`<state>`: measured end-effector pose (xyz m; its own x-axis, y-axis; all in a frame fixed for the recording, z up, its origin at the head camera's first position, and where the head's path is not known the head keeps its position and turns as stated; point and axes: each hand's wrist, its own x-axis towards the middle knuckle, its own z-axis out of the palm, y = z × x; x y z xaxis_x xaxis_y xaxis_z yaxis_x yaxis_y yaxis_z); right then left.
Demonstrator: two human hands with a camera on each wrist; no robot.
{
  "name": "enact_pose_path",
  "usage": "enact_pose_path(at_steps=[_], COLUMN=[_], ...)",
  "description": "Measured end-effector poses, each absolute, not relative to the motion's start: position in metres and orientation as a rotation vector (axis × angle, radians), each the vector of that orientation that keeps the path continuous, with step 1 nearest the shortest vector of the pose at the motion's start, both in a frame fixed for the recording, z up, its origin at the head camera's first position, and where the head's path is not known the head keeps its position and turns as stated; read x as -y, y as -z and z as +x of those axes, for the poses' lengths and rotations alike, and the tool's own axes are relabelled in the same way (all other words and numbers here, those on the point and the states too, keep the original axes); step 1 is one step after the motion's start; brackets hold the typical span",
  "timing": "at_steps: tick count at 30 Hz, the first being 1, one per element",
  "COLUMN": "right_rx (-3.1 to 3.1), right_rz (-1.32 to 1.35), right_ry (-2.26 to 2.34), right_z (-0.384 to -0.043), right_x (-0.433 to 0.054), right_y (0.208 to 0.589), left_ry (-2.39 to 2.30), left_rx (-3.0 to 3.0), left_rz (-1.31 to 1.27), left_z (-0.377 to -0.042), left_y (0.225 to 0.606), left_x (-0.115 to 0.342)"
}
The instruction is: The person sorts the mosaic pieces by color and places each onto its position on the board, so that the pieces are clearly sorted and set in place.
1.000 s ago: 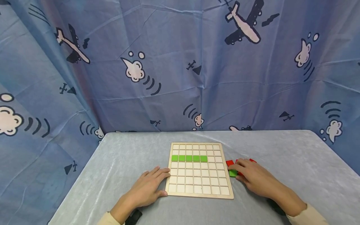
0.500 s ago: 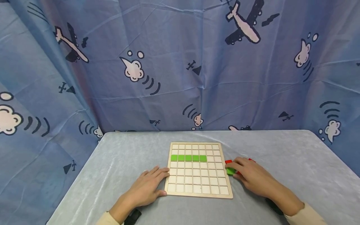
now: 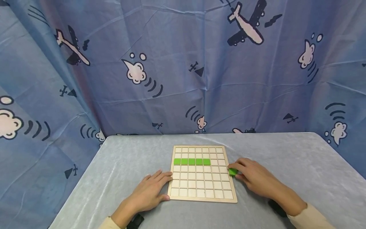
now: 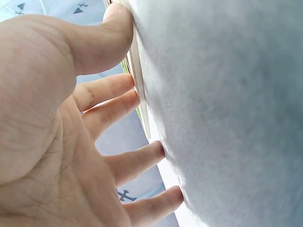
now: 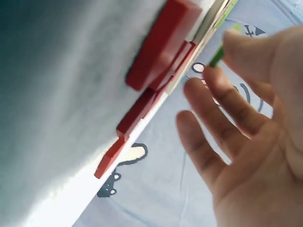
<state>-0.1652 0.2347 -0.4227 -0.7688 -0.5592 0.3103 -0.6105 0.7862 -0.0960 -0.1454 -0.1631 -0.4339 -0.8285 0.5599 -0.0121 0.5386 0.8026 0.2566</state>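
Observation:
A square wooden grid board (image 3: 200,176) lies flat on the table. Several green square tiles (image 3: 192,161) form a row in its third row of cells from the far side, starting at the left. My left hand (image 3: 148,192) rests at the board's left edge; in the left wrist view the thumb (image 4: 118,33) touches that edge, fingers spread. Between thumb and index finger my right hand (image 3: 255,178) pinches another green tile (image 3: 233,172), just over the board's right rim. The right wrist view shows that tile edge-on, off the table.
Several red tiles (image 5: 163,45) lie on the table below the right hand, which hides them in the head view. The grey cloth-covered table (image 3: 137,152) meets a blue curtain (image 3: 171,79) with airplane prints at the back.
The green tile beside the board has been lifted by my right hand and carried slightly left to the rim. Red tiles visible earlier are now covered by the hand. The left hand stays put.

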Motion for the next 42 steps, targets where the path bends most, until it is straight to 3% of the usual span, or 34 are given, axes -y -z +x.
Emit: enact_pose_path(at_steps=[42], right_rx=[2.791], right_rz=[0.973], right_ry=[-0.496], right_z=[-0.200], right_x=[-0.206], right_y=[0.416], left_ry=[-0.384], left_rx=[-2.895], left_rz=[0.896], left_z=[-0.144], left_y=[0.431], left_x=[0.163])
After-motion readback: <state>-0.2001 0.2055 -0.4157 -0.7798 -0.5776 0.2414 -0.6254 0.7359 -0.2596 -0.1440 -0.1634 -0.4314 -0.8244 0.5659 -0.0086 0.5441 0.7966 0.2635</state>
